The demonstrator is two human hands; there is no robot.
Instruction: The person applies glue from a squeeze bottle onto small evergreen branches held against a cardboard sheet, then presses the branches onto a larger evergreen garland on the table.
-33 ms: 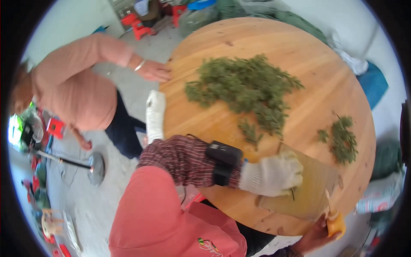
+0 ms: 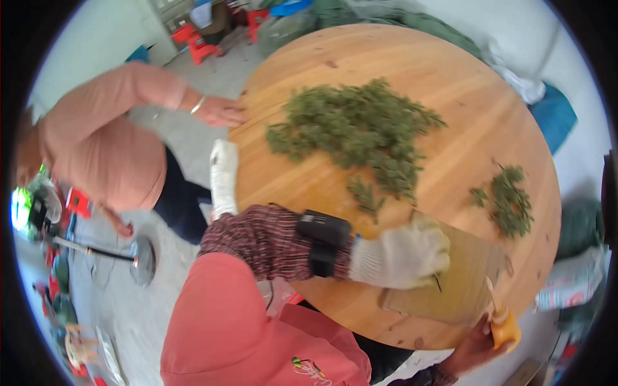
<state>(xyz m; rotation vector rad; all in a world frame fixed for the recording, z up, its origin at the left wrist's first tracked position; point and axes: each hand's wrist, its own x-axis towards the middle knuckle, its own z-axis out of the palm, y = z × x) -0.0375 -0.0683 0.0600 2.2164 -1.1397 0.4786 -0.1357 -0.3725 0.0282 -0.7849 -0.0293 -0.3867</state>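
My left hand (image 2: 418, 256), in a whitish knit glove, is curled over a flat brown board (image 2: 465, 273) at the table's near edge. A thin dark stem (image 2: 439, 283) pokes out below its fingers; whatever else they hold is hidden. My right hand (image 2: 475, 350), bare, is closed around a yellow squeeze bottle (image 2: 505, 331) just off the board's right corner. The bottle's long pale nozzle points up toward the board. A large heap of green leafy sprigs (image 2: 360, 125) lies beyond my left hand, with one loose sprig (image 2: 365, 196) nearer. A smaller bunch of sprigs (image 2: 510, 202) lies to the right.
The round wooden table (image 2: 476, 116) fills the middle. At its left edge another person in a pink top (image 2: 109, 141) rests a hand (image 2: 220, 112) on it. A white wrapped object (image 2: 224, 174) is at the left rim. Sacks (image 2: 576, 283) stand at right, a lamp base (image 2: 143, 260) at left.
The whole view has shifted a little, so everything sits slightly further left. Both hands keep nearly the same pose over the board and on the bottle.
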